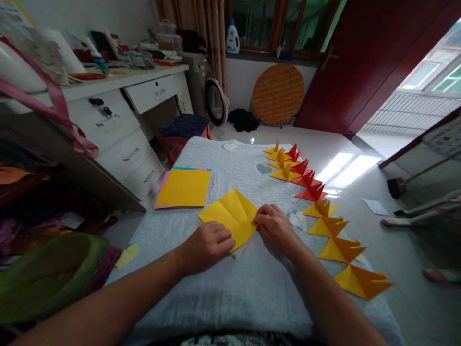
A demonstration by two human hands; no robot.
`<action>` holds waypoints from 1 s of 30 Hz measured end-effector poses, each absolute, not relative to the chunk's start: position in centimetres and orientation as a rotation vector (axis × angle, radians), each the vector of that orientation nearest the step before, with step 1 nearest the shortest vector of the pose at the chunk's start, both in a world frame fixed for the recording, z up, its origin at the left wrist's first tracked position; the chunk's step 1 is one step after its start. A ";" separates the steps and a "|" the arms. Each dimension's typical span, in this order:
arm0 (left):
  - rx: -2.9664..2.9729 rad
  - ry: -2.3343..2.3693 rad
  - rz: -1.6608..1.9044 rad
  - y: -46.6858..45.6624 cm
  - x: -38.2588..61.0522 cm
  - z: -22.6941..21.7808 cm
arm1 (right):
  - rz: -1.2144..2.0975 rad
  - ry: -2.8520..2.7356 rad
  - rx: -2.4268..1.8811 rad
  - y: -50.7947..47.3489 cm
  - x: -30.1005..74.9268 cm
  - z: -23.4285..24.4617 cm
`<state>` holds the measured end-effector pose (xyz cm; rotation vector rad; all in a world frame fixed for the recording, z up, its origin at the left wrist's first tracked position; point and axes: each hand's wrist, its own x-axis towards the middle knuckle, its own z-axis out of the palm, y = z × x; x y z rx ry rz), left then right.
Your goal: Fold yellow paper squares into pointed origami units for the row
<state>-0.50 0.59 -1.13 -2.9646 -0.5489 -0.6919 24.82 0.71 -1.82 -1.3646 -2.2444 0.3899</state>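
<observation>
A creased yellow sheet of paper (236, 211) lies turned like a diamond on the cloth-covered table in front of me. My left hand (212, 240) rests on its near left edge, fingers curled over the paper. At its right corner, my right hand (272, 221) pinches the edge between thumb and fingers. To the left sits a stack of square paper (184, 188), yellow on top, with pink and blue edges showing beneath. Along the right side stand folded yellow paper pieces (333, 228) and folded red paper pieces (311, 187), several of each, in rows.
The light blue tablecloth (223, 300) carries heart patches. A green-lined bin (54, 274) is at my left, beside a white desk (118, 125) with drawers. Beyond the table are a stool (185, 127), an open washing machine (216, 101) and a round wooden board (278, 93).
</observation>
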 end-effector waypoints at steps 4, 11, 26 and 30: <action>-3.210 -1.056 -0.745 1.1 -0.2 -1.4 | 0.462 -2.212 -1.437 1.0 25.2 -1.8; -3.205 -1.908 -0.851 1.5 -0.2 -1.1 | 0.676 -2.081 -1.568 1.4 25.6 -1.7; -2.986 -1.937 -0.847 1.7 0.1 -2.0 | 0.654 -2.046 -1.787 1.3 25.0 -0.9; -3.041 -1.819 -0.839 1.7 0.1 -1.9 | 0.673 -2.042 -1.757 1.4 25.2 -1.2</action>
